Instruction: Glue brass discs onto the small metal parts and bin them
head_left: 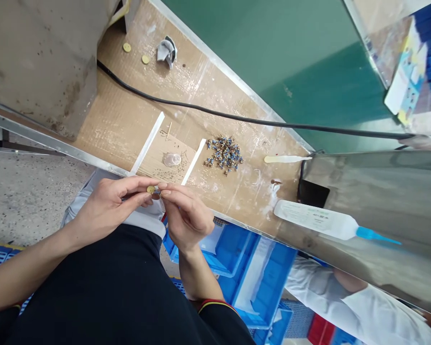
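Observation:
My left hand point(109, 206) pinches a small yellow disc point(151, 189) between thumb and fingers, just over the bench's front edge. Against it, the fingertips of my right hand point(188, 211) are closed on something tiny, mostly hidden by the fingers. Beyond the hands, small dark pin-like bits point(167, 173) lie scattered on a piece of cardboard point(153, 154) between two white strips. Among them sits a clear plastic piece point(172, 159), with a thin stick point(168, 130) behind it. To the right is a heap of small brass-and-blue parts point(223, 154).
A black cable point(201, 108) crosses the bench point(244, 191). Two loose yellow discs point(127, 47) and a crumpled grey wad point(167, 51) lie at the back. On the right are a pale spatula-like tool point(287, 159) and a white bottle point(316, 219). Blue crates point(266, 282) stand below.

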The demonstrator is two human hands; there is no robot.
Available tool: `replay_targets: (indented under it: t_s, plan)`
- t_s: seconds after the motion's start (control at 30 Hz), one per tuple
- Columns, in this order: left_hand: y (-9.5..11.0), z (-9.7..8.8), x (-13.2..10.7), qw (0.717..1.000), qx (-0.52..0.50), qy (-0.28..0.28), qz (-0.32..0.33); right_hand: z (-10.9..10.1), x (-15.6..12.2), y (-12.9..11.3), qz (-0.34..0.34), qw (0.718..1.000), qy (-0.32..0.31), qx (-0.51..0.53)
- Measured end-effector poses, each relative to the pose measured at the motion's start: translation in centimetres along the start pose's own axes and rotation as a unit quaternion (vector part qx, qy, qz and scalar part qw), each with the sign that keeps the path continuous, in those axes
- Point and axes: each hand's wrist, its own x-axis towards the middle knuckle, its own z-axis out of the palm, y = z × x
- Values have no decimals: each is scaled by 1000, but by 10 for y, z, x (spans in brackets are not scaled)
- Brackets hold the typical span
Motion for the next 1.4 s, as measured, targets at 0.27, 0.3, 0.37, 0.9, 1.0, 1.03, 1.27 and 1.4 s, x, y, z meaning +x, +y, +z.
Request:
replay_targets:
  t_s: [0.27,0.3,0.37,0.9,1.0,1.03,1.27,1.4]
  plan:
    - [1,1,-1,999,27,-5,24,1,0,0,-7,1000,4,-20]
    - [1,1,-1,999,26,-6,25,1,0,-1,-6,1000,5,-19]
    - [1,1,-2,999,24,-8,29,1,0,-1,-3,1000,4,-15]
    - [-6,5,-13,972,190,32,137,-1,-1,-7,-62,997,-10,-48]
    - [-5,6,-15,959,230,36,159,1,-3,-8,-74,995,-10,-59]
    - [-5,6,-16,957,239,38,159,2,-4,-7,-79,995,-11,-60]
    - [1,5,-17,966,225,30,122,4,-7,-2,-88,994,-13,-57]
    - [0,7,-12,978,179,36,97,-1,-7,-1,-77,996,-21,-38]
